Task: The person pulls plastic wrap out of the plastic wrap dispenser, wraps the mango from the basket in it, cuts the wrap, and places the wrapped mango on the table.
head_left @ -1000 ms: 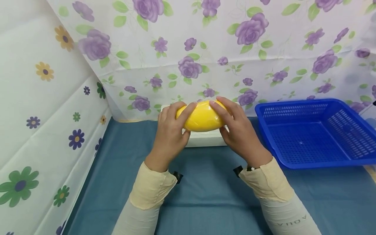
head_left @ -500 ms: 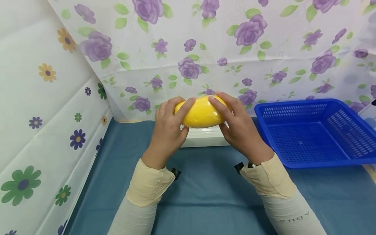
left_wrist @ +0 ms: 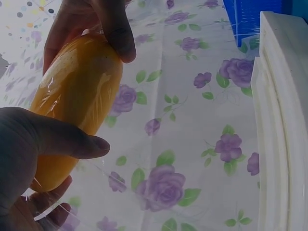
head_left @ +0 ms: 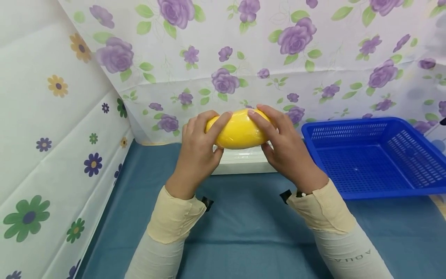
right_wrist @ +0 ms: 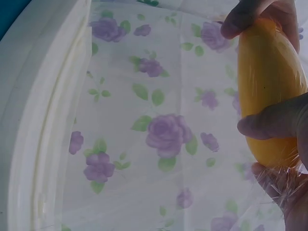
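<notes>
A smooth, oval yellow fruit (head_left: 240,130) is held up between both hands, over a white box-shaped plastic film dispenser (head_left: 244,167). Clear cling film covers the fruit with glossy creases; a crumpled bunch of film (right_wrist: 284,185) shows at its lower end in the right wrist view. My left hand (head_left: 198,149) grips the left end, thumb below and fingers over the top. The right end is gripped the same way by my right hand (head_left: 287,145). Streaks of film also glint beneath the fruit in the left wrist view. The hands and fruit hide much of the dispenser.
A blue plastic basket (head_left: 359,193) with perforated sides stands right of the dispenser, close to my right forearm. Blue cloth (head_left: 244,224) covers the table. Flower-printed sheets (head_left: 223,50) rise behind and along the left side.
Both hands have lifted the fruit slightly higher in the head view, and more of the dispenser's top shows beneath it. The grip stays on both ends.
</notes>
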Demonstrator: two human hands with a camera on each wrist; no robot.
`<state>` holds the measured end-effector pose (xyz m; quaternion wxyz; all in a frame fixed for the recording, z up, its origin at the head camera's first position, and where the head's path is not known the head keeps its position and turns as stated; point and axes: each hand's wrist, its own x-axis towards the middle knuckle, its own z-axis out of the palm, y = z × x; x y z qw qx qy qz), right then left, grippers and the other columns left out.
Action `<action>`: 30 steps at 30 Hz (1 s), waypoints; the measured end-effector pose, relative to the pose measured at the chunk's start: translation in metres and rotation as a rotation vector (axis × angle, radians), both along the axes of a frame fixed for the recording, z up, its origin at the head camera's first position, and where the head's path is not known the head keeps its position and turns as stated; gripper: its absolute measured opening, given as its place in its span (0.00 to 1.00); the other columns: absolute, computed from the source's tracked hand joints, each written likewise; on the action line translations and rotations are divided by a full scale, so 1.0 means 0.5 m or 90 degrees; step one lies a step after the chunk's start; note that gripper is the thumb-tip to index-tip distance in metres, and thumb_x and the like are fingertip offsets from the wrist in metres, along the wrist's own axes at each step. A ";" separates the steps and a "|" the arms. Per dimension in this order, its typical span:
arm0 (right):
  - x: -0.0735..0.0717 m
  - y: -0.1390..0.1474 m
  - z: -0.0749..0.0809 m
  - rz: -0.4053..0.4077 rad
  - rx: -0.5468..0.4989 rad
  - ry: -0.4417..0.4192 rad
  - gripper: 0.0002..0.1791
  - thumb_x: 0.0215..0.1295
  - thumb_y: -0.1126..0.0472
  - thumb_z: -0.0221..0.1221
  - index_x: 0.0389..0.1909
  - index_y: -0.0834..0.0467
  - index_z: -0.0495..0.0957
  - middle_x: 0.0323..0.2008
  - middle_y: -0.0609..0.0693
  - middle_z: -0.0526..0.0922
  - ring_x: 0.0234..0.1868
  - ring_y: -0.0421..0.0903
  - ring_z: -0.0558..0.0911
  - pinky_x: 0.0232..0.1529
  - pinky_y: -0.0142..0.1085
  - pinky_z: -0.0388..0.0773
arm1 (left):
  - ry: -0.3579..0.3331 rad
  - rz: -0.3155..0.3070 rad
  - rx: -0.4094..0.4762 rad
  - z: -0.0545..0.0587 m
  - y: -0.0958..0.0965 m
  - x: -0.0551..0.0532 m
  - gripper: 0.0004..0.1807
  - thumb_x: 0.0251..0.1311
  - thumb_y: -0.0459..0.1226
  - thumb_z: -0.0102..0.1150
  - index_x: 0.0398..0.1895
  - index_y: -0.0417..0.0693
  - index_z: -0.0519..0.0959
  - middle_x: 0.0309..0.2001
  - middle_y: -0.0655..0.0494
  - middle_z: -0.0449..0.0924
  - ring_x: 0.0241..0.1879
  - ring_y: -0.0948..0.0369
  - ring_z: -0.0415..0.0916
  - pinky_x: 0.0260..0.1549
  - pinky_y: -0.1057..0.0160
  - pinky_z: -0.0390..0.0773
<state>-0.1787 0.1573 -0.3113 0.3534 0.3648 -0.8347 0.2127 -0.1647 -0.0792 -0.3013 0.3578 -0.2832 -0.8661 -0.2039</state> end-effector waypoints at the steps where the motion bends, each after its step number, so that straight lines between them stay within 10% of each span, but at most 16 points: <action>1: 0.001 0.000 0.003 0.000 0.003 0.001 0.50 0.52 0.82 0.66 0.75 0.49 0.61 0.72 0.60 0.63 0.69 0.60 0.69 0.63 0.54 0.77 | 0.002 -0.001 0.001 0.002 0.000 0.001 0.40 0.51 0.25 0.70 0.68 0.55 0.71 0.58 0.44 0.70 0.52 0.44 0.69 0.52 0.45 0.70; 30: 0.036 0.002 0.071 0.008 0.019 0.039 0.49 0.52 0.82 0.67 0.72 0.48 0.63 0.70 0.60 0.67 0.66 0.61 0.73 0.61 0.55 0.78 | 0.049 -0.032 -0.020 0.058 -0.015 0.032 0.36 0.54 0.27 0.70 0.68 0.54 0.72 0.57 0.44 0.72 0.54 0.44 0.70 0.54 0.44 0.69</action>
